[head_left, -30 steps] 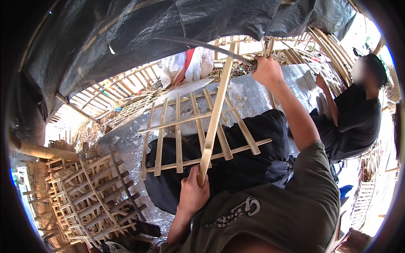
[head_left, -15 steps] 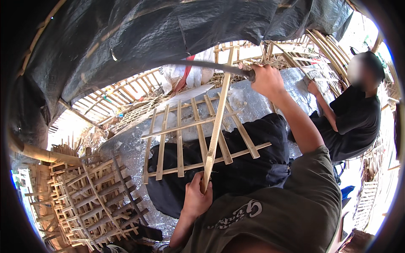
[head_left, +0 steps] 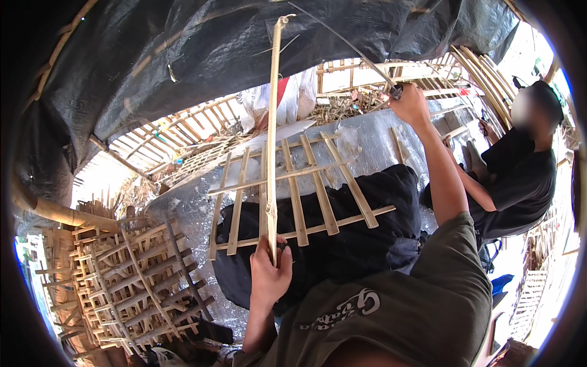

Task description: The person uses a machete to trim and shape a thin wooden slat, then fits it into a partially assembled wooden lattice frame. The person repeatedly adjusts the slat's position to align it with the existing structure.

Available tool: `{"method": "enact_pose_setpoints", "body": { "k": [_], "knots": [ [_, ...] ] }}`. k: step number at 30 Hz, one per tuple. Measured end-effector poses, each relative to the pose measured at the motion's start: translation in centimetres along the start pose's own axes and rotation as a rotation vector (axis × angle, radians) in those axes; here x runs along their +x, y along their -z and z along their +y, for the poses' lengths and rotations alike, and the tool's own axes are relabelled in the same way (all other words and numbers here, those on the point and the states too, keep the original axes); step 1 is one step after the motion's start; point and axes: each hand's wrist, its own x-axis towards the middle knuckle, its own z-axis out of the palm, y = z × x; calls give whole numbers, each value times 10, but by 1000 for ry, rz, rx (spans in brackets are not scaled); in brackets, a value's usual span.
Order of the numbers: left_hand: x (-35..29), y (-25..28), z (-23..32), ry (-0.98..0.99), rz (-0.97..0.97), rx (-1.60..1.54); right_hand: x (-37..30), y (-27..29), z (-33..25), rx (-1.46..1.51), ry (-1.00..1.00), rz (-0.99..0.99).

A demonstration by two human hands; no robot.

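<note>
My left hand (head_left: 269,275) is closed around the lower end of a long split bamboo strip (head_left: 273,122), which stands nearly upright in front of me. A small frayed curl shows at the strip's top end. My right hand (head_left: 411,107), raised to the right, grips the dark handle of a machete (head_left: 370,63). Its blade, seen nearly edge-on, slants up and left, apart from the strip. Over my legs in black trousers (head_left: 379,189) lies a bamboo slat frame (head_left: 298,202), several slats joined by two crosspieces. The strip passes in front of it.
A stack of bamboo lattices (head_left: 137,281) stands at the left. A co-worker in black (head_left: 520,177) sits close on the right, hands on bamboo pieces. Black plastic sheeting (head_left: 202,55) hangs ahead, above a bamboo fence and white sacks (head_left: 302,95). Silvery sheeting (head_left: 195,214) covers the seat beneath.
The strip has swung from a rightward slant to nearly upright, my left hand moving left and up. My right hand has moved right, lifting the machete blade away from the strip.
</note>
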Motion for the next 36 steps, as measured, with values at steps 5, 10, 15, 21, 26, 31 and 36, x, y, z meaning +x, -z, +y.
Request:
{"method": "enact_pose_setpoints", "body": {
  "k": [5, 10, 15, 21, 26, 31, 36],
  "knots": [
    [-6, -8, -17, -5, 22, -1, -12, -18, -3, 326, 83, 14],
    [-12, -18, -25, 55, -68, -26, -30, -14, -18, 447, 55, -33],
    [-14, -25, -36, 155, -150, -121, -68, -11, -35, 352, 220, 46],
    [-10, -36, -28, 85, -252, -216, -104, -19, -60, 63, 322, -154],
    [-24, -27, -36, 111, -309, -248, -83, -26, -51, 8, 186, -181],
    [-32, -27, -47, 166, -355, -286, -82, -18, -40, -49, 222, -156],
    [-31, -23, -40, 119, -367, -280, -93, -1, -55, -118, 273, -228]
  ]
}}
